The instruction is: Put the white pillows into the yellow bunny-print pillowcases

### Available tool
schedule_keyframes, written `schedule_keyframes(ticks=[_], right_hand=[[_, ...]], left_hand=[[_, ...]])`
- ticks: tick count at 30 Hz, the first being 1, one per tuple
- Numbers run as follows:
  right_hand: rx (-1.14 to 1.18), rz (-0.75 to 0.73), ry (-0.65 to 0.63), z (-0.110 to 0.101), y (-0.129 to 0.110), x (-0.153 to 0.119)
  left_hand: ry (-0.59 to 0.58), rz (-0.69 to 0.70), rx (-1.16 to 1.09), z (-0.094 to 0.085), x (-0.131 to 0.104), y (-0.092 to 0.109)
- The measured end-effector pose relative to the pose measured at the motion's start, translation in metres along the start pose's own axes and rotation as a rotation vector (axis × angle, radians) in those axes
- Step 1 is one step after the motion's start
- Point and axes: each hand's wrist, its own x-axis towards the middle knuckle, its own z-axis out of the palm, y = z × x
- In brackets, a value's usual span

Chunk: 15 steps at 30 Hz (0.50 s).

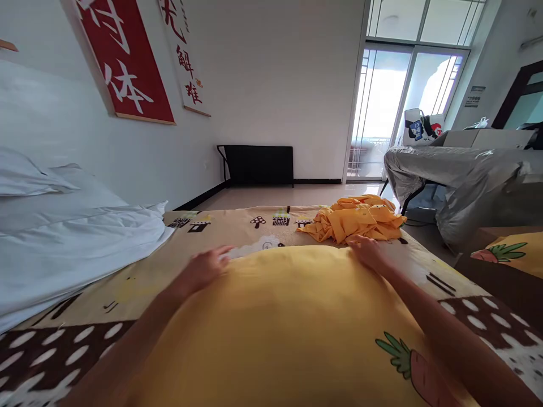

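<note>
A plump yellow pillow (288,316) with a carrot print near its lower right fills the space in front of me. At its far left corner is my left hand (207,265), slightly blurred, with the fingers bent in at the edge. My right hand (368,251) is closed on the far right corner, its fingertips close to a crumpled orange cloth (356,217). Under the pillow lies a beige and brown patterned blanket (148,294). The pillow hides the blanket's middle, and its near edge runs out of view.
White bedding (76,249) is heaped on the left. To the right, a cardboard box (500,277) holds another yellow carrot-print item (515,253). Behind it stands a plastic-covered table (458,164) bearing a bag (419,129). A black folded panel (258,165) leans at the far wall.
</note>
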Motion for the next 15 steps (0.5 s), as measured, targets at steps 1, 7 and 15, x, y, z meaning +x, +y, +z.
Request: schedule_keyframes(ticks=[1, 7, 15], right_hand=[[0.010, -0.077, 0.000, -0.005, -0.025, -0.012], [0.106, -0.641, 0.081, 0.014, -0.111, -0.100], [0.157, -0.615, 0.161, 0.036, -0.049, -0.135]], left_hand=[[-0.066, 0.101, -0.037, -0.005, -0.006, 0.031], [-0.144, 0.366, -0.099, 0.018, -0.065, 0.129], [-0.011, 0.242, -0.027, 0.042, -0.111, 0.059]])
